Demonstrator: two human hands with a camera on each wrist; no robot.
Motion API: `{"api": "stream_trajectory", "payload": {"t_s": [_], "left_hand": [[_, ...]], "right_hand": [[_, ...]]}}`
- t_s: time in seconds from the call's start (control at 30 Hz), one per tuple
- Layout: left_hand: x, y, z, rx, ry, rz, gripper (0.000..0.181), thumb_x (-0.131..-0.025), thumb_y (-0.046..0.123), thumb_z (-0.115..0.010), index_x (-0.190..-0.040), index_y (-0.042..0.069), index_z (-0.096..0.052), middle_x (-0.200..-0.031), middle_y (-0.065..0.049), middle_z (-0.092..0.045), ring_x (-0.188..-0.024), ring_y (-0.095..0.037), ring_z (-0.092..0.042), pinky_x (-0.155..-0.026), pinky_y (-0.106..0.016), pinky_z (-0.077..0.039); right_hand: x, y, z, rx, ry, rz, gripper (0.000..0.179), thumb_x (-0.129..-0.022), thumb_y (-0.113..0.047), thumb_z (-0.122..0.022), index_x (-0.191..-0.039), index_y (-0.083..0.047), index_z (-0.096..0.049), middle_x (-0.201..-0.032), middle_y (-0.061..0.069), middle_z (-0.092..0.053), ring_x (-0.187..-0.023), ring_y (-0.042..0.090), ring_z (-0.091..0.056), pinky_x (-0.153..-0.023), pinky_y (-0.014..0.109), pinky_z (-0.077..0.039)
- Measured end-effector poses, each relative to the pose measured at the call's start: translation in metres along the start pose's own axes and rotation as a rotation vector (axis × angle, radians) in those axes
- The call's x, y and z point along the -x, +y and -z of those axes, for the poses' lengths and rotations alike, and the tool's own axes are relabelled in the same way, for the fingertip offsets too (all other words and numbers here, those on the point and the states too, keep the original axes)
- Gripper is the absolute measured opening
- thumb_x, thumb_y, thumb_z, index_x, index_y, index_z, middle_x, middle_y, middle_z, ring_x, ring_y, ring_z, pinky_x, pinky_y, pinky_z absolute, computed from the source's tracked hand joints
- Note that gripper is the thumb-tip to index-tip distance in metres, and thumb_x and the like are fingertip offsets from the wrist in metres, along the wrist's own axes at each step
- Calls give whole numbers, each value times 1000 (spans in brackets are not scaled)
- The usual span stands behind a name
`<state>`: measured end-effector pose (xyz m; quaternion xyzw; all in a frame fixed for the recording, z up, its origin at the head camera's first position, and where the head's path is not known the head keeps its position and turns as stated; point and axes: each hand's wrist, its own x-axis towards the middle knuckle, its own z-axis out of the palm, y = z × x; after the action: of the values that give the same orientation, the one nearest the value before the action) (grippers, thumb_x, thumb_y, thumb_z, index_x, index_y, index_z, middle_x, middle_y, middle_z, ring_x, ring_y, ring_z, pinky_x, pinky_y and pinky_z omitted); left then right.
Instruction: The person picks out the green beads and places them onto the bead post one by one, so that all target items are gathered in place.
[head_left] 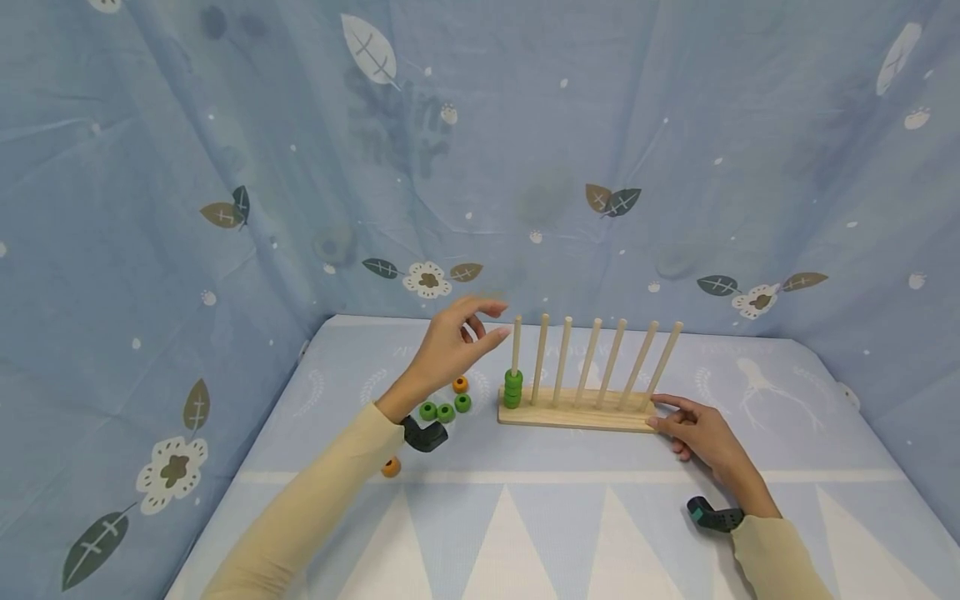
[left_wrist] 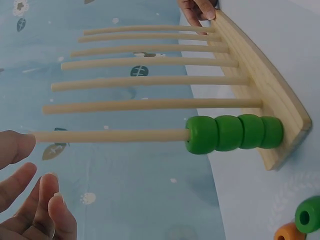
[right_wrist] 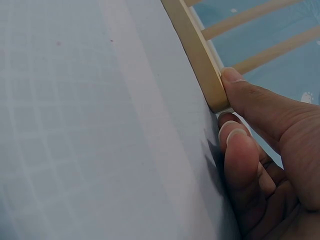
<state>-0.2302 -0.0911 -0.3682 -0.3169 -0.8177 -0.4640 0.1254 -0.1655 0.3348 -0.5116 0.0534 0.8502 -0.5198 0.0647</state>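
Observation:
A wooden peg stand (head_left: 577,419) has several upright pegs in a row on a flat base. Green beads (head_left: 513,389) are stacked at the bottom of its leftmost peg; the other pegs are bare. Beside the top of that peg is my left hand (head_left: 450,343), thumb and fingers parted with nothing between them. In the left wrist view, the thumb (left_wrist: 17,148) overlaps the peg's tip. My right hand (head_left: 697,433) grips the right end of the base between thumb and fingers. Up close, the right thumb (right_wrist: 255,102) lies against the base's end (right_wrist: 216,97), other fingers curled below.
Left of the stand lie loose green beads (head_left: 446,413) and an orange bead (head_left: 460,384). Another orange bead (head_left: 391,467) sits nearer, by the left forearm. A patterned blue cloth (head_left: 525,150) hangs behind the table (head_left: 570,508).

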Motion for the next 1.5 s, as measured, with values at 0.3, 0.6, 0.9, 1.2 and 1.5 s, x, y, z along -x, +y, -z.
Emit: {"api": "stream_trajectory", "payload": {"t_s": [0.3, 0.6, 0.9, 1.2, 1.5], "left_hand": [[9, -4, 9, -23, 5, 15, 32, -99, 26, -73, -130, 18, -69, -118, 1, -67, -81, -12, -58, -72, -33, -53], [17, -12, 13, -22, 5, 43, 29, -99, 25, -73, -126, 16, -70, -116, -8, -68, -79, -14, -58, -71, -37, -52], [31, -23, 18, -56, 7, 92, 30, -97, 24, -75, -125, 15, -70, -114, -5, -69, -80, -14, -58, -72, -35, -53], [43, -34, 22, -69, 8, 141, 28, -97, 26, -75, -123, 16, -71, -114, -7, -69, -80, -15, -58, -72, -36, -52], [54, -41, 27, -91, -3, 175, 30, -98, 26, -75, -125, 14, -70, -115, -5, -69, -80, -15, -59, -70, -33, -53]], "right_hand": [[0, -1, 0, -3, 0, -5, 67, -93, -35, -78, -149, -5, -53, -85, 11, -58, -58, 14, -54, -53, 30, -53], [1, -2, -1, -9, 1, -2, 67, -93, -33, -79, -148, -5, -53, -84, 11, -58, -57, 14, -53, -52, 30, -53], [2, -4, -2, -16, -2, 9, 68, -93, -34, -79, -147, -3, -53, -83, 10, -58, -57, 14, -53, -51, 30, -53], [2, -3, -1, -15, -6, -3, 68, -93, -36, -79, -147, -4, -54, -82, 9, -57, -58, 14, -53, -52, 29, -53], [3, -3, 0, -11, 2, -3, 68, -92, -36, -79, -147, -5, -54, -81, 10, -57, -57, 14, -53, -52, 30, -53]]}}
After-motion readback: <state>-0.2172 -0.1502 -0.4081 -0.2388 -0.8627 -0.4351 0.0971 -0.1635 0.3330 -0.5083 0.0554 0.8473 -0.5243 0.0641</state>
